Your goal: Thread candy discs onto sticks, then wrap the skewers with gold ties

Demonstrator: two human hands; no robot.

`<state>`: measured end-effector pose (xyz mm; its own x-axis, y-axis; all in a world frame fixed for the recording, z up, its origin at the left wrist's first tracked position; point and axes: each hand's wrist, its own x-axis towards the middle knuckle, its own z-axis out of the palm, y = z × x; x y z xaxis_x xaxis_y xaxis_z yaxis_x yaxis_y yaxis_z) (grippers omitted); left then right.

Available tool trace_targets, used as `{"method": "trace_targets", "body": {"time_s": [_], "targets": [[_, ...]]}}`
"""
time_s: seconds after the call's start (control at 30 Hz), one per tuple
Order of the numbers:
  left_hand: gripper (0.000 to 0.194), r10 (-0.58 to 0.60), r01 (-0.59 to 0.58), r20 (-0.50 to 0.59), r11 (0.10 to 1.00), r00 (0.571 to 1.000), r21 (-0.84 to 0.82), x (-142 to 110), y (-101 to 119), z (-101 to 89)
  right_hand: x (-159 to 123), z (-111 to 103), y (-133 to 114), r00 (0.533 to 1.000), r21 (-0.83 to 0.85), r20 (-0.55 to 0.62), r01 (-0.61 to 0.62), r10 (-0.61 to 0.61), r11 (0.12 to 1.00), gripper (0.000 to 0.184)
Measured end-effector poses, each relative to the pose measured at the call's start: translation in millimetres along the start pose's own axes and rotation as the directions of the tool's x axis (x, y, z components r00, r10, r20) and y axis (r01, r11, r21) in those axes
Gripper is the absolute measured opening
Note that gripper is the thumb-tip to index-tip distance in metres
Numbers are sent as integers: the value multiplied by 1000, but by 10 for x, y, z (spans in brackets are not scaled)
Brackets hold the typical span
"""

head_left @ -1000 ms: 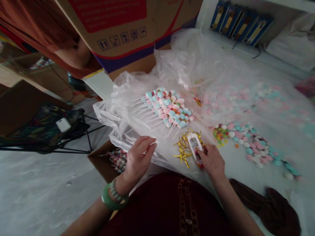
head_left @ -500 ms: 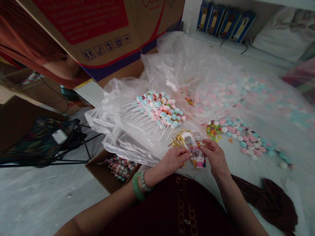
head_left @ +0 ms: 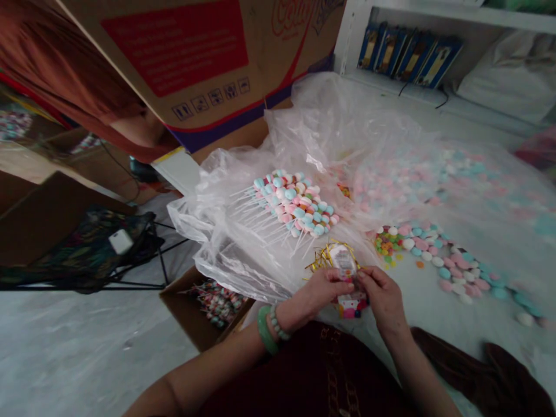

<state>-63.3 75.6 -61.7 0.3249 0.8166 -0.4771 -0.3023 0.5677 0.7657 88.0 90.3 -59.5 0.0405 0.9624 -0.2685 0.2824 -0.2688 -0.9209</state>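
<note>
My left hand (head_left: 319,294), with a green bangle and a beaded bracelet on its wrist, is closed in a pinch on a small clear plastic bag (head_left: 351,307) with a colourful printed bottom. From the other side, the thumb and fingers of my right hand (head_left: 384,298) pinch the same bag near its upper part. My fingers partly hide what lies between them. Just beyond the fingertips are a white printed packet (head_left: 342,258) and a bundle of gold twist ties (head_left: 320,258). Farther off lies a pile of marshmallow skewers (head_left: 297,202) on white sticks.
Clear plastic sheeting (head_left: 234,249) covers much of the table. Loose marshmallows (head_left: 460,272) and gummy candies (head_left: 388,242) lie to the right, near a brown cloth (head_left: 486,376). A large carton (head_left: 208,58) stands behind. A box of skewers (head_left: 182,307) is below left. Another person's arm (head_left: 139,127) shows.
My hands have come closer together around the bag, and the right fingers are lower against it. The whole view has shifted, so the table appears farther right and lower.
</note>
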Motion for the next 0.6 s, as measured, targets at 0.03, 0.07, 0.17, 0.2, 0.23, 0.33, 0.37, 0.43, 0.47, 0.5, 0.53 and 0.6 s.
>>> {"method": "trace_targets", "body": {"time_s": [0.03, 0.07, 0.17, 0.2, 0.23, 0.33, 0.37, 0.43, 0.47, 0.5, 0.53, 0.6], "targets": [[30, 11, -11, 7, 1000, 1000, -13, -39, 18, -31, 15, -3, -25, 998, -93, -42, 42, -46, 995, 24], [30, 20, -20, 8, 999, 1000, -27, -91, 45, -70, 32, 8, -62, 995, -158, -65, 69, -80, 985, 25], [29, 61, -66, -57, 994, 996, -85, -296, 167, -238, 97, 161, -230, 995, -172, 19, 96, -94, 980, 25], [28, 81, -93, -115, 990, 990, -106, -367, 216, -312, 126, 259, -292, 992, -148, 82, 106, -95, 983, 23], [27, 102, -127, -188, 984, 977, -124, -434, 267, -393, 161, 378, -350, 985, -124, 141, 119, -101, 985, 21], [23, 160, -249, -429, 956, 889, -158, -589, 407, -658, 291, 801, -473, 973, -68, 212, 105, -88, 992, 14], [22, 171, -289, -500, 943, 849, -167, -626, 444, -741, 337, 940, -498, 979, -48, 196, 70, -59, 996, 13], [22, 181, -358, -592, 913, 785, -195, -683, 495, -883, 416, 1178, -531, 984, -14, 177, 2, 1, 1000, 14], [23, 183, -388, -620, 897, 763, -213, -705, 507, -938, 445, 1268, -544, 984, 3, 174, -24, 23, 1000, 16], [24, 184, -415, -640, 881, 746, -230, -722, 512, -983, 465, 1335, -556, 983, 20, 179, -43, 39, 999, 17], [25, 186, -436, -656, 867, 732, -241, -733, 511, -1018, 473, 1379, -568, 982, 43, 180, -57, 49, 997, 18], [25, 190, -461, -668, 849, 720, -256, -737, 499, -1058, 456, 1400, -592, 982, 105, 178, -80, 61, 991, 17]]}}
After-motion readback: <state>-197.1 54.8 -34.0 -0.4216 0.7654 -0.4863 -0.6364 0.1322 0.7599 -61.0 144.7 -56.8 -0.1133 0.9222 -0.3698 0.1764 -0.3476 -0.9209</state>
